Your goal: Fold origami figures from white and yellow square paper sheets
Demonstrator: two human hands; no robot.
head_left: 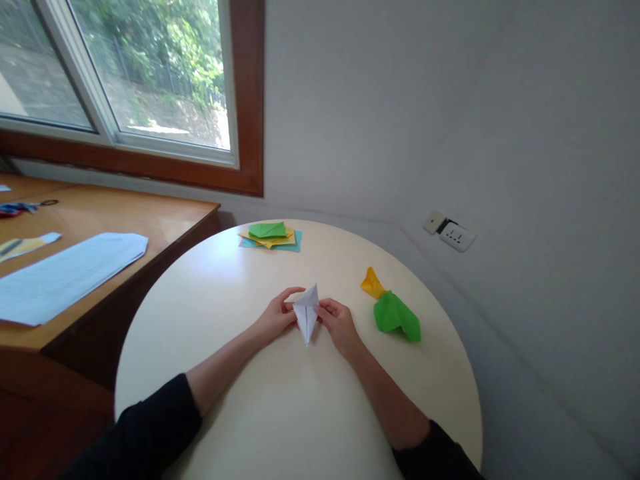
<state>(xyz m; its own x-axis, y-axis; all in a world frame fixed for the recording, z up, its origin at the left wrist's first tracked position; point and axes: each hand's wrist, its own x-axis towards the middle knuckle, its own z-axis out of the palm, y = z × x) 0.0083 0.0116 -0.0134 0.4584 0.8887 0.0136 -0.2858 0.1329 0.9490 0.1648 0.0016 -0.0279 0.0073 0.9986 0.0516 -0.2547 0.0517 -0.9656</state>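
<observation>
A white folded paper, shaped like a narrow kite with a crease down its middle, is held between my two hands over the round table. My left hand pinches its left edge, with some fingers behind it. On the other side, my right hand grips the right edge between thumb and fingers. One point of the paper faces up and away, the other toward me. To the right of my right hand lie a green folded paper and a yellow-orange folded paper, touching or nearly so.
At the table's far edge sits a stack of green, yellow and blue papers. A wooden desk on the left carries light-blue sheets and scissors. Behind the table are a wall with a socket and a window.
</observation>
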